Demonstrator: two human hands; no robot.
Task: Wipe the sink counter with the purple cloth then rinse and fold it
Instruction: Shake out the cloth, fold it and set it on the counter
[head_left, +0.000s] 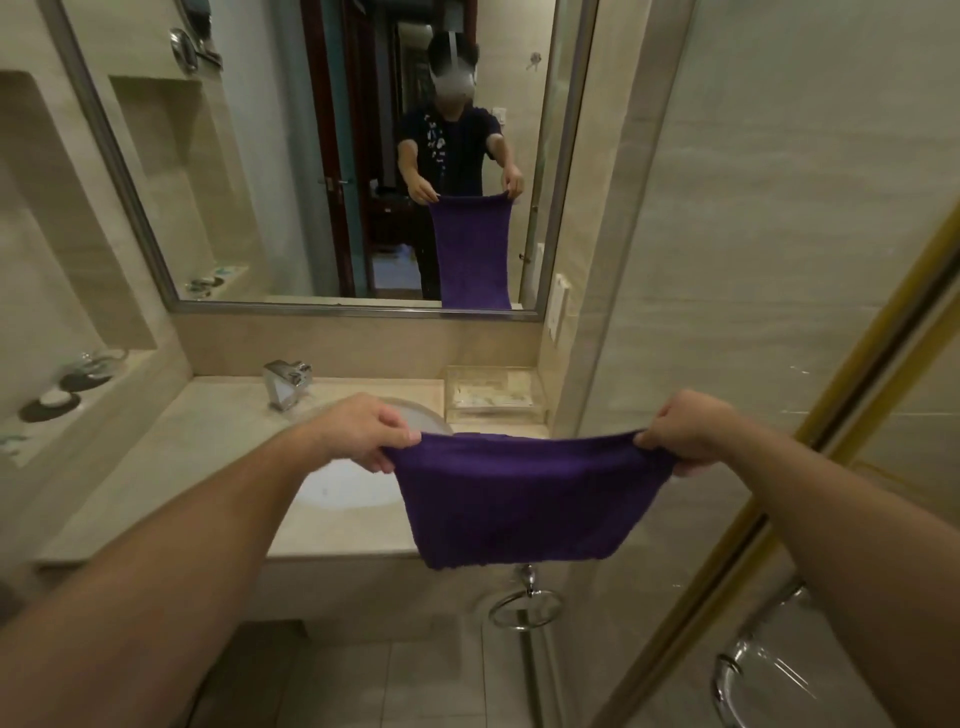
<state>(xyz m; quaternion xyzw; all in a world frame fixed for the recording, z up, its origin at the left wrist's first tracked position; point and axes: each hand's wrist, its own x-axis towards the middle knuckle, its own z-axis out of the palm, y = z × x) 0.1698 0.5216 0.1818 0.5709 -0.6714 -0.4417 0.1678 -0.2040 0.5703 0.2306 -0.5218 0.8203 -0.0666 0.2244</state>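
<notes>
The purple cloth (524, 501) hangs in the air in front of the sink counter (208, 441), stretched flat between the two hands; its top edge is pulled tight and its lower edge hangs free, just above the chrome towel ring (525, 609) under the counter front. The left hand (358, 431) pinches the top left corner of the cloth, with thumb and curled fingers closed on the fabric; the right hand (688, 428) pinches the top right corner in the same way. Both hands are at about the same height, well apart from each other; the cloth covers the right part of the white basin (348, 486). On the far side of the counter stands the chrome faucet (287, 383); to the right of it, in the far right corner, is a clear tray (493, 395). Above the counter the mirror (311, 156) shows the person holding the cloth up. On the left shelf (78, 400) lie small dark dishes.
</notes>
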